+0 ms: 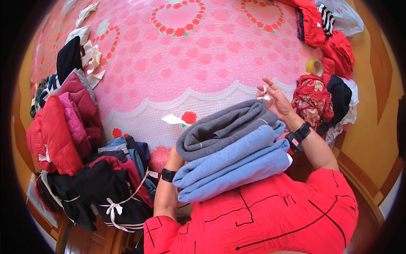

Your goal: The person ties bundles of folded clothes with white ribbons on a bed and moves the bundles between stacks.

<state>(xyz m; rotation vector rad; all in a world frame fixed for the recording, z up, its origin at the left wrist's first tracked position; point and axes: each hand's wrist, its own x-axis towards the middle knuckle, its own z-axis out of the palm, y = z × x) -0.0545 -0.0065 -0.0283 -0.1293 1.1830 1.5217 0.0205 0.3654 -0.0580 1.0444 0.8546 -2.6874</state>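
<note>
A stack of folded clothes leans against my chest, with a dark grey ribbed knit garment [226,127] on top and light blue fleece clothing [237,163] folded beneath it. My left forearm runs up to the left side of the stack, and its hand is hidden behind the folds. Just beyond the stack's right end is my right hand [275,100], index finger extended, with a white cloth strip [265,95] caught between the fingers. A pale strip end [174,120] sticks out past the far left of the grey garment, over the tablecloth.
A pink tablecloth with hearts and roses [203,59] spreads ahead. Tied black clothing [114,194], a red puffer jacket [55,135] and other clothes pile up at left. At right lie red patterned clothes [312,99], a yellow tape roll [314,67] and a plastic bag [344,17].
</note>
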